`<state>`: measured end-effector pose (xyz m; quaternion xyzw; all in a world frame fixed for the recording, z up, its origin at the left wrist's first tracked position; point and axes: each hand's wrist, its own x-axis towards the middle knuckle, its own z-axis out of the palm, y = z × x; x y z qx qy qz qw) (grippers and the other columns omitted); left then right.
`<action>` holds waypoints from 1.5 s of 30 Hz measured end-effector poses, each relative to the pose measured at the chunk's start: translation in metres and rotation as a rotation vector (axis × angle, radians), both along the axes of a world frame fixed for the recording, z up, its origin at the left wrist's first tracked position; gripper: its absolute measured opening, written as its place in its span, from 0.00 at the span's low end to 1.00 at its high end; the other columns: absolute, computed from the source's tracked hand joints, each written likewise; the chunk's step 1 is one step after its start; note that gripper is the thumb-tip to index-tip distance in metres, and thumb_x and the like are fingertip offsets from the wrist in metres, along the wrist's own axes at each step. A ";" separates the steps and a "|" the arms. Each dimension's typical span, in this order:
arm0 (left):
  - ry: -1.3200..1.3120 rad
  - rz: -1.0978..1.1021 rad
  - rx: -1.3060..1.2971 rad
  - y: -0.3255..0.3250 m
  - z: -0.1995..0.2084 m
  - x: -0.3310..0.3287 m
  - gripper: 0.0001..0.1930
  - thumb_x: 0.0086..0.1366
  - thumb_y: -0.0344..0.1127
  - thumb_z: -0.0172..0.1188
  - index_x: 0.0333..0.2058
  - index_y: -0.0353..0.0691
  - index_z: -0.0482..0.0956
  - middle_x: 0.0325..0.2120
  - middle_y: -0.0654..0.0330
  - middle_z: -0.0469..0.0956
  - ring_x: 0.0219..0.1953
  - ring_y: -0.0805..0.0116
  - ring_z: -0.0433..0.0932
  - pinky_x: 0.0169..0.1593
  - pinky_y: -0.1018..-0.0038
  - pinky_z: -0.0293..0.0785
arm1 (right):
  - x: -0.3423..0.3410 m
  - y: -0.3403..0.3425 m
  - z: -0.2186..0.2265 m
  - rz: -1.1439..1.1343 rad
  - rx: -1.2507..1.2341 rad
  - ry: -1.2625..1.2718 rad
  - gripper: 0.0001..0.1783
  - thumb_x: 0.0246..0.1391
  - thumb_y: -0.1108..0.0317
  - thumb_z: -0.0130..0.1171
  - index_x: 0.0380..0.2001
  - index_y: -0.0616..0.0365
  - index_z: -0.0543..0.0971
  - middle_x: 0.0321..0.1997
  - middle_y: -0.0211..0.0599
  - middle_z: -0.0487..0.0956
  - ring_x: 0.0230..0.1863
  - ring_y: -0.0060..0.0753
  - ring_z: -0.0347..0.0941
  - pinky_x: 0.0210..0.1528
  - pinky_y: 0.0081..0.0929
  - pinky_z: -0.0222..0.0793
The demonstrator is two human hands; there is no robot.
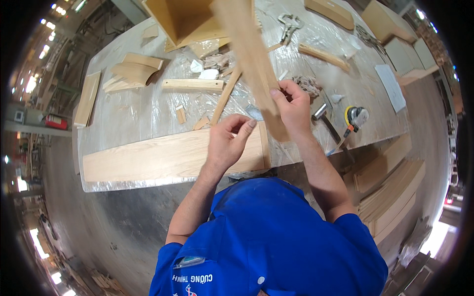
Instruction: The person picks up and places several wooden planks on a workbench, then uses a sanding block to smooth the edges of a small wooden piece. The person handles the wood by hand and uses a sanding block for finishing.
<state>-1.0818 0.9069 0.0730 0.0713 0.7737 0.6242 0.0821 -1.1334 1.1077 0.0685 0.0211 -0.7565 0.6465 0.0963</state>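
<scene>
A long wooden board (252,59), smeared by motion, stands raised over the table and runs up past the top edge of the view. My right hand (295,106) grips its right edge near the lower end, thumb on the face. Left of the board's lower end, my left hand (228,140) has its fingers curled in and its thumb close to them; whatever they may hold is hidden. Below it lies a wide, pale wooden panel (163,157) flat along the table's near edge. My left hand hangs over that panel's right part.
Plastic film covers the table (133,130). A wooden box (182,24), locking pliers (289,27), a hammer (326,118) and a sander (355,118) lie around. Wooden strips (192,85) and curved pieces (136,69) sit left. Boards (392,197) are stacked below the table's right side.
</scene>
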 end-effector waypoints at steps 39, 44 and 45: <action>-0.454 0.859 0.440 -0.294 -0.113 0.048 0.12 0.74 0.36 0.60 0.46 0.32 0.82 0.30 0.65 0.78 0.27 0.80 0.73 0.35 0.80 0.73 | -0.112 -0.286 -0.126 0.747 0.688 -0.242 0.22 0.50 0.70 0.62 0.51 0.63 0.79 0.48 0.50 0.83 0.42 0.49 0.82 0.44 0.38 0.77; -0.508 0.690 0.186 -0.310 -0.124 0.053 0.13 0.71 0.38 0.63 0.47 0.33 0.83 0.27 0.66 0.77 0.25 0.79 0.72 0.31 0.80 0.71 | -0.186 -0.233 -0.194 0.126 1.184 -0.044 0.17 0.50 0.68 0.64 0.46 0.53 0.81 0.51 0.39 0.81 0.57 0.47 0.75 0.58 0.50 0.67; -0.505 0.652 0.090 -0.308 -0.123 0.056 0.13 0.71 0.37 0.63 0.47 0.33 0.83 0.28 0.65 0.78 0.26 0.79 0.73 0.32 0.79 0.71 | -0.186 -0.233 -0.192 0.169 1.256 0.018 0.17 0.50 0.68 0.64 0.45 0.53 0.81 0.51 0.38 0.80 0.58 0.46 0.74 0.59 0.50 0.66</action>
